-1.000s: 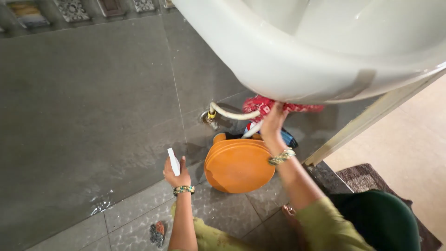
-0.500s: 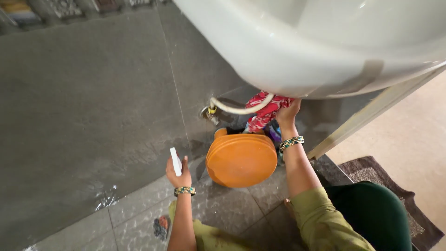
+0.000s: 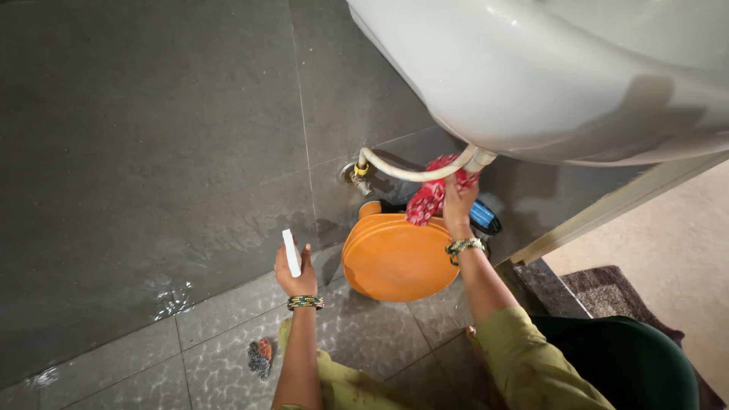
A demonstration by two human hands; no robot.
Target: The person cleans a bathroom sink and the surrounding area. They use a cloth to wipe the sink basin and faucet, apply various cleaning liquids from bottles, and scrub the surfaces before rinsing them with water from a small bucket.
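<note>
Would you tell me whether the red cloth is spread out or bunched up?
Bunched up: the right hand presses the red cloth against the white hose.

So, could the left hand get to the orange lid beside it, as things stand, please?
Probably yes, but not to grasp: the left hand hangs just beside the orange lid with bare floor between, yet its fingers already hold a white bottle.

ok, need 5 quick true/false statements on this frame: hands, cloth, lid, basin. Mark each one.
1. The right hand presses a red patterned cloth against the white hose under the basin. True.
2. The left hand is empty. False: its grip is shut on a small white bottle.
3. The orange round lid lies flat on the floor. False: it leans against the wall.
4. Both wrists wear beaded bangles. True.
5. The basin is dark grey. False: white.
</note>
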